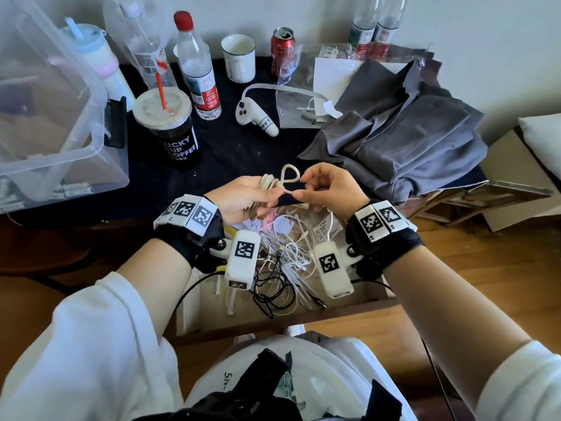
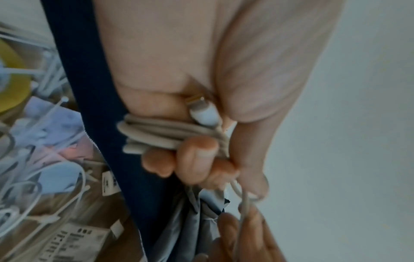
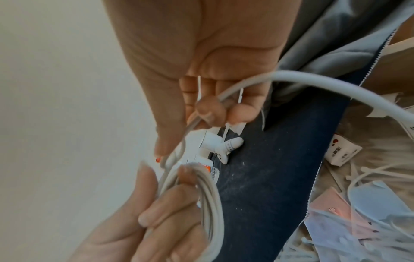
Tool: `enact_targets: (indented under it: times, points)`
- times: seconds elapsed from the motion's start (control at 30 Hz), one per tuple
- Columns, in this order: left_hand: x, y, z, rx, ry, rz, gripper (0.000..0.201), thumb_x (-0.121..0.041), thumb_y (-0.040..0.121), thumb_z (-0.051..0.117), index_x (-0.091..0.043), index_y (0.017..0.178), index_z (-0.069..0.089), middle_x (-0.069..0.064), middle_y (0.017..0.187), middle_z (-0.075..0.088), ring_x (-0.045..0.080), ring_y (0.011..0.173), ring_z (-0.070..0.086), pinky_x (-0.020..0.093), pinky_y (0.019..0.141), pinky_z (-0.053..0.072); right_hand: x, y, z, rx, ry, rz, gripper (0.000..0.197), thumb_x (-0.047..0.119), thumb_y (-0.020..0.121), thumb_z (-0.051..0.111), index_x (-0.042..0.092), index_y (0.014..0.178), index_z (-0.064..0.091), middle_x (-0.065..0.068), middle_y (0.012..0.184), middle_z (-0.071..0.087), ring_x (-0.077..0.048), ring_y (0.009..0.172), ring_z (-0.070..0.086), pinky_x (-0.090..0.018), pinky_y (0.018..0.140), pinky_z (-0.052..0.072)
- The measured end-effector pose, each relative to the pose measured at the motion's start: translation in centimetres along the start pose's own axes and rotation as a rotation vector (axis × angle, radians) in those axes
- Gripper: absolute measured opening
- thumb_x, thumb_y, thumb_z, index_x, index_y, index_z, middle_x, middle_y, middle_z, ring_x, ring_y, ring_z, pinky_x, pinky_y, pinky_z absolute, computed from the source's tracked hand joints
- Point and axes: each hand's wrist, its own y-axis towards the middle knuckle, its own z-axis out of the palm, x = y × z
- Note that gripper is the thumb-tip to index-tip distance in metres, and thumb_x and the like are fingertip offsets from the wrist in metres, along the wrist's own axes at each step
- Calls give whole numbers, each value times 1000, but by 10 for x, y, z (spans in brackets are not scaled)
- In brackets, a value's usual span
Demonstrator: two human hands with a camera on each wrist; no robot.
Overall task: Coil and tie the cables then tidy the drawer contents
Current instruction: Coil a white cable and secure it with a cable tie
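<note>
A beige cable (image 1: 267,182) is wound into a small coil, and my left hand (image 1: 239,196) grips it above the open drawer (image 1: 334,311). The left wrist view shows the coil (image 2: 165,134) under my curled fingers, with its white plug (image 2: 205,114) against the palm. My right hand (image 1: 331,186) pinches the cable's free end, which curves into a loop (image 1: 290,174) between both hands. In the right wrist view my right fingertips (image 3: 208,109) pinch the cable, and a thin white zip tie (image 3: 199,86) lies across those fingers. The left hand's coil (image 3: 208,198) sits below.
The drawer holds tangled white and black cables (image 1: 282,262), zip ties and paper tags. On the dark table behind stand a coffee cup (image 1: 173,132), water bottles (image 1: 200,74), a mug (image 1: 239,59), a can (image 1: 282,50), a white controller (image 1: 255,117), grey cloth (image 1: 409,132) and a clear bin (image 1: 45,117).
</note>
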Motion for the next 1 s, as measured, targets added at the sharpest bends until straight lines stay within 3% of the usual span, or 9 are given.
enact_targets:
  times: [0.1,0.2,0.33,0.43,0.57,0.7,0.8,0.9,1.0]
  points:
    - [2,1,-4,-33,-59,36,6,-9,92,49,-7,87,50,-5,48,44,6,39,37,17,46,33,-4,0,-9,-4,16,-9,23,-7,77,68,12,74,57,0,60,54,0,42,51,-13,49,46]
    - [2,2,-3,-65,-94,61,13,-5,96,44,-6,92,56,-5,50,44,6,42,38,14,47,33,-5,-1,-13,-19,25,13,20,-7,79,66,11,72,58,2,61,59,-1,46,57,-13,53,51]
    - [0,3,-4,-66,-185,64,21,1,95,36,-2,96,57,0,55,46,9,44,41,16,48,35,-3,-2,-13,-29,-101,-23,23,-3,84,63,16,72,58,-1,64,55,2,43,51,-11,51,46]
    - [1,3,-5,-107,-85,18,18,1,94,42,-1,91,60,1,52,50,9,40,41,16,42,34,4,-2,-8,-122,-257,-139,26,2,86,60,22,71,55,8,62,51,3,47,47,-12,57,38]
    - [0,2,-2,-96,54,-29,12,-3,91,52,-1,82,61,-2,44,48,7,33,38,15,36,29,19,4,-4,-273,-386,-256,8,8,84,65,14,79,62,8,74,54,2,67,48,-6,67,36]
    - [-4,0,-4,-33,60,-31,15,-10,87,56,-2,75,60,0,40,42,8,31,31,17,37,27,23,12,-4,-335,-438,-210,7,13,84,66,15,78,62,16,65,50,2,61,46,-3,61,36]
    - [-9,-4,-6,-16,-25,28,17,-13,87,54,-2,73,57,-1,40,40,7,31,30,17,40,29,16,16,-4,-291,-483,-114,7,17,85,65,15,79,63,7,62,52,0,55,42,-7,55,34]
    - [-12,-4,-10,-59,-86,124,22,-11,93,46,-4,73,53,-4,40,40,6,32,31,20,44,31,6,14,-1,-149,-537,-50,8,19,84,67,12,83,69,1,64,54,-2,56,43,-11,53,33]
    - [-11,-2,-15,-124,-83,166,25,-9,96,44,-4,73,53,-5,39,40,6,33,32,19,43,34,4,9,5,4,-527,-36,6,17,84,68,11,84,70,1,69,59,-9,65,50,-11,62,39]
